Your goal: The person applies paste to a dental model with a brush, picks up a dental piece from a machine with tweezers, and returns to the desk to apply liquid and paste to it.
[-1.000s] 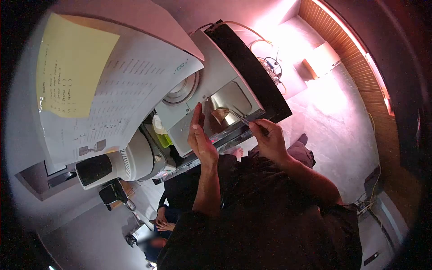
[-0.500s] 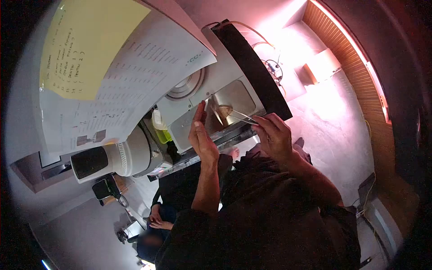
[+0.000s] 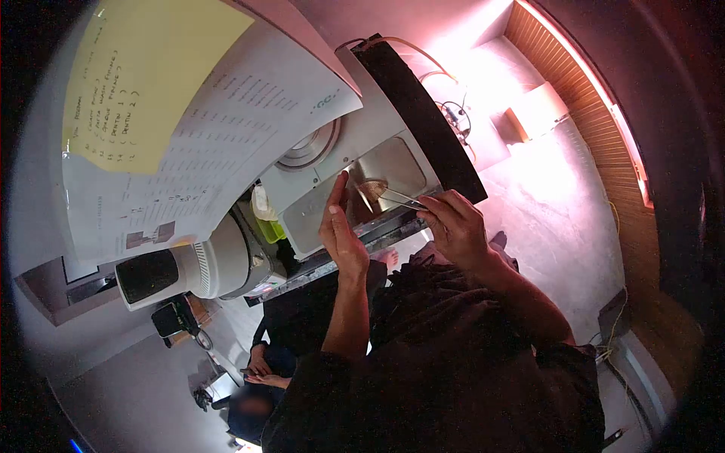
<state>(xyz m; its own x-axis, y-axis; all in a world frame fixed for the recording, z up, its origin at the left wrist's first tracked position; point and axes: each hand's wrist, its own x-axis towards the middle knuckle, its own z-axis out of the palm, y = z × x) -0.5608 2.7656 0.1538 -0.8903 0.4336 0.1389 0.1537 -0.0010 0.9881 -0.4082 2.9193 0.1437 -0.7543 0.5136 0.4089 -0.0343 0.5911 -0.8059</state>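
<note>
My right hand [image 3: 453,226] grips a pair of metal tweezers [image 3: 399,198] whose tips reach a small thin brownish piece [image 3: 371,187] over a shiny steel plate [image 3: 393,162] on a white machine [image 3: 355,143]. My left hand [image 3: 338,226] stands edge-on with straight fingers beside the plate's left side, touching the machine's front and holding nothing. Dark sleeves cover both my arms lower in view.
A printed sheet with a yellow note [image 3: 143,83] hangs over the machine at upper left. A round white device with a black end [image 3: 189,268] sits left of my hand. A green-capped bottle [image 3: 266,215] stands between. Another person sits below [image 3: 257,370]. Cables [image 3: 457,117] lie behind.
The view shifted slightly. My right hand drew the tweezers a little nearer the plate's front edge; my left hand stayed beside the plate.
</note>
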